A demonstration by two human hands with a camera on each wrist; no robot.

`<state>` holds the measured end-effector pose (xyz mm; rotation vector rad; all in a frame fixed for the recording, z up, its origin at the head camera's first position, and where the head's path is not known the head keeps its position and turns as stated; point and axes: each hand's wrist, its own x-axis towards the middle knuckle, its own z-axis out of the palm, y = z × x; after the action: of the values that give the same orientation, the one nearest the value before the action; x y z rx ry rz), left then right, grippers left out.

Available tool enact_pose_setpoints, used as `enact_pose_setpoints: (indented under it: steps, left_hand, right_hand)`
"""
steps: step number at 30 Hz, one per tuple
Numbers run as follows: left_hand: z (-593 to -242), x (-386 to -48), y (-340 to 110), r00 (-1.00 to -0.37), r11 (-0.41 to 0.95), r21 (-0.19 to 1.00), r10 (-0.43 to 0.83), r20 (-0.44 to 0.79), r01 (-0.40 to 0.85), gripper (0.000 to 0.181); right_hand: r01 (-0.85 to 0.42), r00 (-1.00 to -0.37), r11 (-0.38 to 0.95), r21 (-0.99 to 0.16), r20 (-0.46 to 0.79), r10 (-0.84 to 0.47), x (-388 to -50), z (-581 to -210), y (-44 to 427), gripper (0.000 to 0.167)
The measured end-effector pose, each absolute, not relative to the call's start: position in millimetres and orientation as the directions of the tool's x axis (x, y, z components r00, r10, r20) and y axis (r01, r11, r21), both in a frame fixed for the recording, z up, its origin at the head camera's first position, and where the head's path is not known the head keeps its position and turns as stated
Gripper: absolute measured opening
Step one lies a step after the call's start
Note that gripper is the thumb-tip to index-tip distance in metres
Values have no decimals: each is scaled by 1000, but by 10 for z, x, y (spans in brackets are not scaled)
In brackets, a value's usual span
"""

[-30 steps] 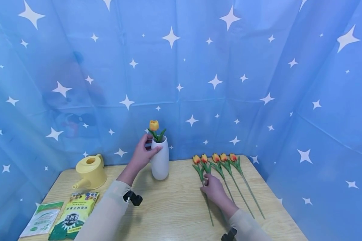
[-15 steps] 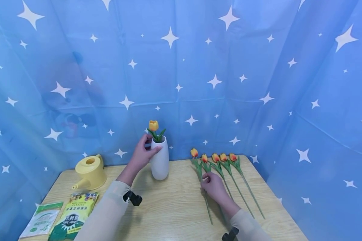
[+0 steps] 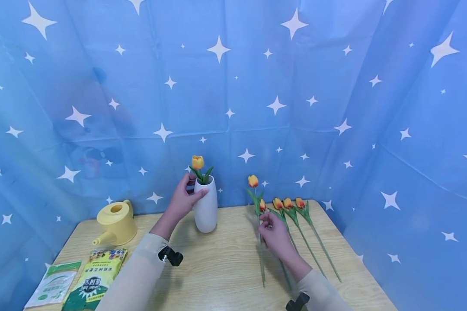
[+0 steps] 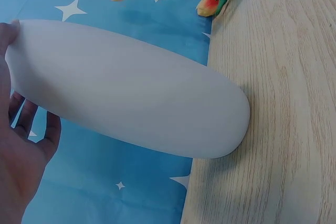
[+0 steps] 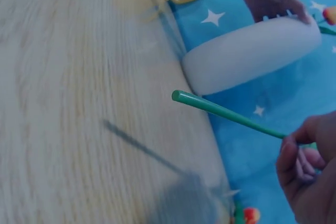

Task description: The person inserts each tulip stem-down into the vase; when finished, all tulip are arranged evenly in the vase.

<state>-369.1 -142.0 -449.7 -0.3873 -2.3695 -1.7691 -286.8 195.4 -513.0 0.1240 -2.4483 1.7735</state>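
A white vase [image 3: 206, 209] stands upright on the table with one yellow-orange tulip [image 3: 197, 163] in its mouth. My left hand [image 3: 183, 199] grips the vase near the rim, thumb on the front and fingers behind; the left wrist view shows the vase [image 4: 126, 87] against the palm. To the right, my right hand [image 3: 275, 233] pinches the green stem [image 5: 228, 113] of another tulip [image 3: 253, 181]. That stem's lower end is off the table, casting a shadow in the right wrist view. Several more tulips [image 3: 300, 203] lie to the right, one partly hidden behind my right hand.
A yellow watering can [image 3: 117, 222] stands at the table's back left. In front of it lie a yellow-green bag [image 3: 97, 278] and a white-green packet [image 3: 54, 283]. A blue star-patterned curtain [image 3: 233, 108] hangs right behind the table [image 3: 218, 268].
The right hand has lifted the leftmost tulip off the table; its head has risen and its stem has turned more upright. The left hand and vase have stayed in place.
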Motion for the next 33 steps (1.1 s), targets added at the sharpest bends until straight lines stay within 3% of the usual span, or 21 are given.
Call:
enact_pose_setpoints:
  steps: [7,20,33]
  left_hand:
    - [-4478,-3693,-1418,-954,272,915,111,278,298,63]
    - [-4452,-3684,-1420,-956,275,916,109,273,293,63]
    - [-4473,-3681,-1417,-957,271,918,113,267,288,65]
  right_hand:
    - [-130,-990,226,-965,140,26,-2859,-5003,1915,18]
    - [-279,-957,194,-941,288,21,-2938,-4804,1829,18]
    - [-368,-928,51,-929,370,47,-3040,-4507,1687,19]
